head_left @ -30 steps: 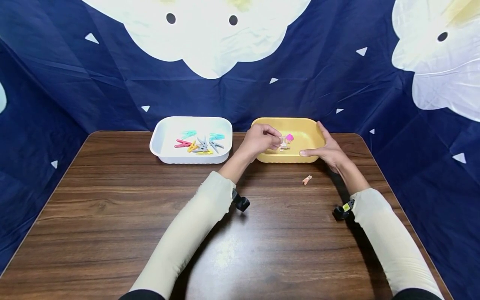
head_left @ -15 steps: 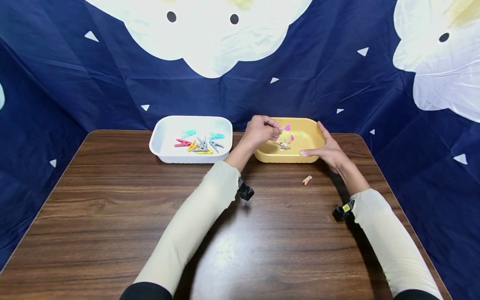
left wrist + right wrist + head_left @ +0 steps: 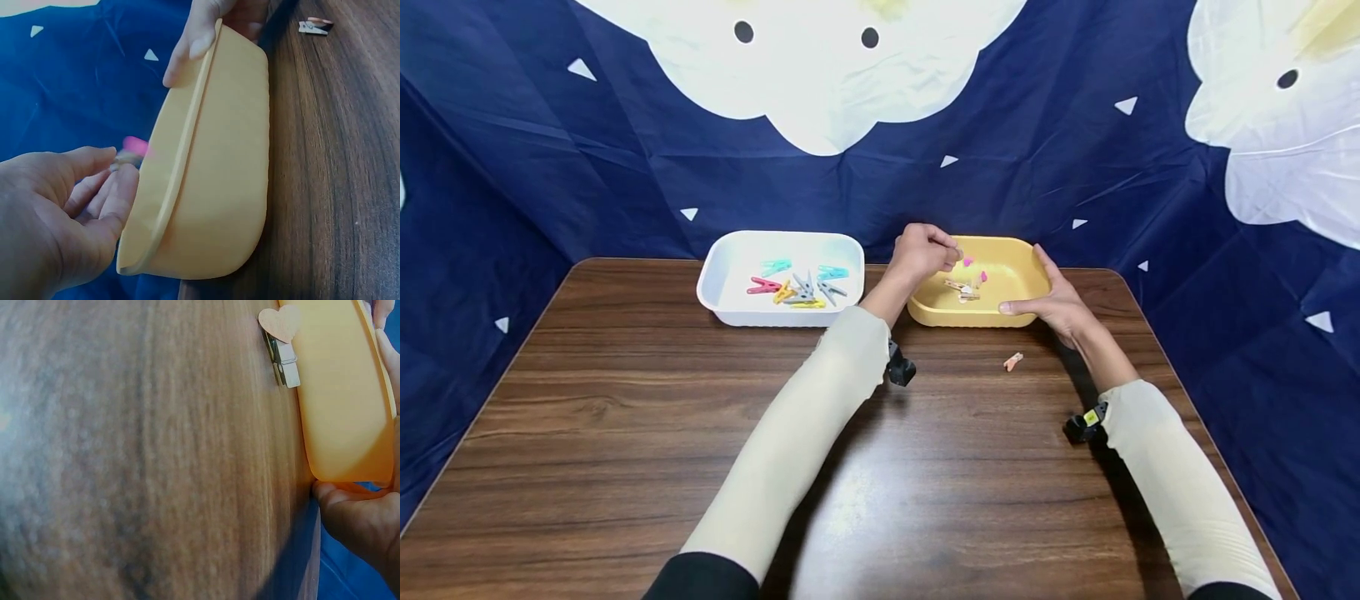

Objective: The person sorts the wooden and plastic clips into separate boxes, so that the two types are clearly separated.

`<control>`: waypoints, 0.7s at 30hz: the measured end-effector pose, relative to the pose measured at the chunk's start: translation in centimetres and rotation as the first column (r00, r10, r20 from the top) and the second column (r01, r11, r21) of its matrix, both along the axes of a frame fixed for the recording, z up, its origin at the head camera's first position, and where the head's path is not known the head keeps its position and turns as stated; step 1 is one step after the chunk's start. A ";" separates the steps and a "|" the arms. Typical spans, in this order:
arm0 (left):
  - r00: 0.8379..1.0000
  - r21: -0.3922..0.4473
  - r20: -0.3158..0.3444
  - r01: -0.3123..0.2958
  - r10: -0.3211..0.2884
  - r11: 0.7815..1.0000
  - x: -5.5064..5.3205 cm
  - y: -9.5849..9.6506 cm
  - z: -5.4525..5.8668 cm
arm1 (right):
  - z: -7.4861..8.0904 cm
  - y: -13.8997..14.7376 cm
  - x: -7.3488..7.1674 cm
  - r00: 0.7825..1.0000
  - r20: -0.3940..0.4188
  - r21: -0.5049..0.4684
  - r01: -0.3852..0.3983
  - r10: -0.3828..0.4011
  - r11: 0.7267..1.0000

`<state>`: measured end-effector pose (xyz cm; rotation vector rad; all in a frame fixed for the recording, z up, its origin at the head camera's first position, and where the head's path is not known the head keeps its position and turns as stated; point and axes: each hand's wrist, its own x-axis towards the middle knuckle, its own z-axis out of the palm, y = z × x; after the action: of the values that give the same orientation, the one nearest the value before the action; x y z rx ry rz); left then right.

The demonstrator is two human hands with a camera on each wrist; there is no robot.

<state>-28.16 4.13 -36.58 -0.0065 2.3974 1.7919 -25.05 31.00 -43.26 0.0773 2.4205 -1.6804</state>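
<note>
My left hand (image 3: 925, 250) is over the left end of a yellow plastic bin (image 3: 973, 318). Between thumb and fingertips it pinches a small wooden clothespin with a pink heart (image 3: 135, 146), blurred in the left wrist view. More mini clothespins (image 3: 962, 288) lie inside the bin, one with a pink top (image 3: 983, 276). At the bin's right end, my right hand (image 3: 1060, 304) grips the wall, thumb along the front rim and fingers toward the back. A lone wooden clothespin with a plain heart (image 3: 284, 347) lies on the table in front of the bin.
To the left stands a white bin (image 3: 782, 319) holding several larger plastic clothespins (image 3: 805, 292) in red, yellow, grey and turquoise. Both bins sit at the back edge of the wooden table (image 3: 625, 417), against a dark blue cloth (image 3: 625, 183).
My left hand has drawn a pink-heart clothespin up from the pile and moved it toward the bin's back left. My right hand keeps its grip on the bin.
</note>
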 end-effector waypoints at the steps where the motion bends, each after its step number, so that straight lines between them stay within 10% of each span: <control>1: 1.000 0.001 0.001 -0.006 0.006 1.000 -0.1 0.0 -0.1 | 0.0 -0.1 0.0 1.000 0.001 -0.006 0.001 -0.001 1.000; 12: 0.996 0.070 -0.028 0.090 -0.088 0.993 0.3 0.2 -0.7 | -0.1 -0.1 -0.1 1.000 0.008 0.000 -0.001 0.001 1.000; 21: 0.962 0.115 -0.041 0.271 -0.268 0.956 1.6 0.5 -0.6 | -0.2 0.0 -0.1 1.000 0.009 0.003 -0.002 0.002 1.000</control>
<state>-26.55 4.64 -37.21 0.3423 2.1759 1.8099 -25.18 30.96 -43.42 0.0823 2.4156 -1.6716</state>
